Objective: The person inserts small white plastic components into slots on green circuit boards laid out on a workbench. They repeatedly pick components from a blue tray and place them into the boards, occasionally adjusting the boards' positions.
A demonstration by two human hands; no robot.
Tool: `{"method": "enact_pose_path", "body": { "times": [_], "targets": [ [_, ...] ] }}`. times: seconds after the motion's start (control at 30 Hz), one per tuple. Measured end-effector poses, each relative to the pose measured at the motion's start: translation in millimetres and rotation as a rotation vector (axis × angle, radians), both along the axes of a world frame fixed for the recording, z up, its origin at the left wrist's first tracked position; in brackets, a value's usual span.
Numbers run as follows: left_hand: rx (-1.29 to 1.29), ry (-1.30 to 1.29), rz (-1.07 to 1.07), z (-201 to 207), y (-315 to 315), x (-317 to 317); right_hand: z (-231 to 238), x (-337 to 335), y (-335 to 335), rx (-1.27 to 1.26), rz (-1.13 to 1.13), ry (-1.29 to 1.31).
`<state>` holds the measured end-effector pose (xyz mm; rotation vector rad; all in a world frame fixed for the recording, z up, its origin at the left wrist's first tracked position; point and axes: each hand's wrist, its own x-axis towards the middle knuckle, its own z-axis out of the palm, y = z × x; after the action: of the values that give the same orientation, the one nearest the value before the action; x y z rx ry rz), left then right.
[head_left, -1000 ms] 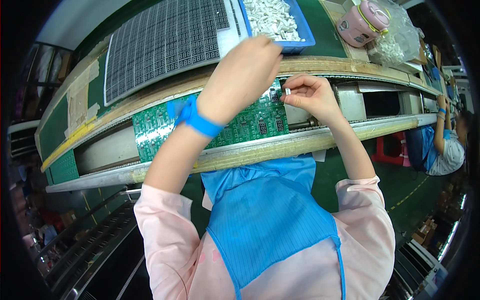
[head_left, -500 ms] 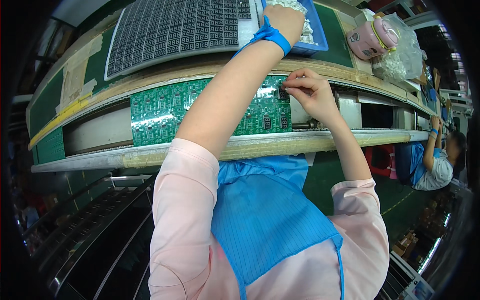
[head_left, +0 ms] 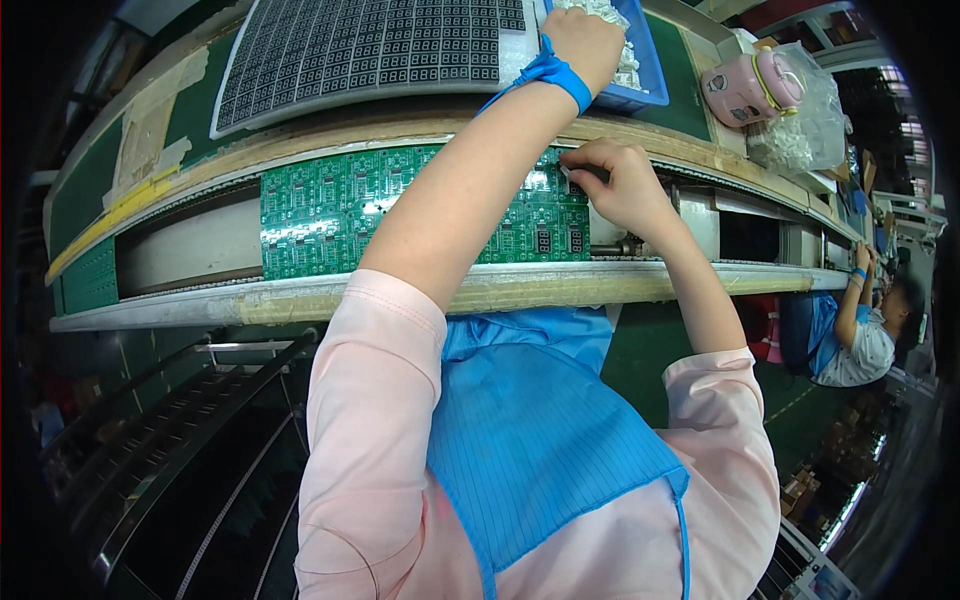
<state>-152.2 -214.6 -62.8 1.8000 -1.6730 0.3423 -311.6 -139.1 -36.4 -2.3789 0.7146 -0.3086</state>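
A green circuit board panel (head_left: pixel 325 215) lies between the conveyor rails, partly covered by my left forearm. Two dark digit displays (head_left: pixel 559 242) sit at its lower right corner. My right hand (head_left: pixel 628 185) is over the panel's upper right corner, thumb and forefinger pinched on a small pale part (head_left: pixel 566 172) too small to name. With a blue band at the wrist, my left hand (head_left: pixel 588 48) reaches across into a blue bin (head_left: pixel 645 85) of small white parts (head_left: pixel 628 70). Its fingertips are hidden, so their grip does not show.
A tray of digit displays (head_left: pixel 360 50) lies at the back left. A pink lidded container (head_left: pixel 735 92) and a clear plastic bag (head_left: pixel 815 120) stand at the back right. The front rail (head_left: pixel 300 312) runs before me. Another person (head_left: pixel 865 335) works at far right.
My right thumb and forefinger have shifted slightly up at the panel's corner, and a pale part now shows between them. My left hand stays at the bin. The view has shifted slightly.
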Motion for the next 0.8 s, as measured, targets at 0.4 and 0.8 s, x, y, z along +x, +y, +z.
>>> {"method": "enact_pose_path", "body": {
  "times": [0.4,0.8],
  "targets": [
    [0.028,-0.05,0.019,-2,6,2,1,4,10,-0.06,0.016,0.009],
    [0.074,-0.086,-0.122,12,15,22,-24,-1,23,-0.257,-0.013,-0.057]
  ]
}}
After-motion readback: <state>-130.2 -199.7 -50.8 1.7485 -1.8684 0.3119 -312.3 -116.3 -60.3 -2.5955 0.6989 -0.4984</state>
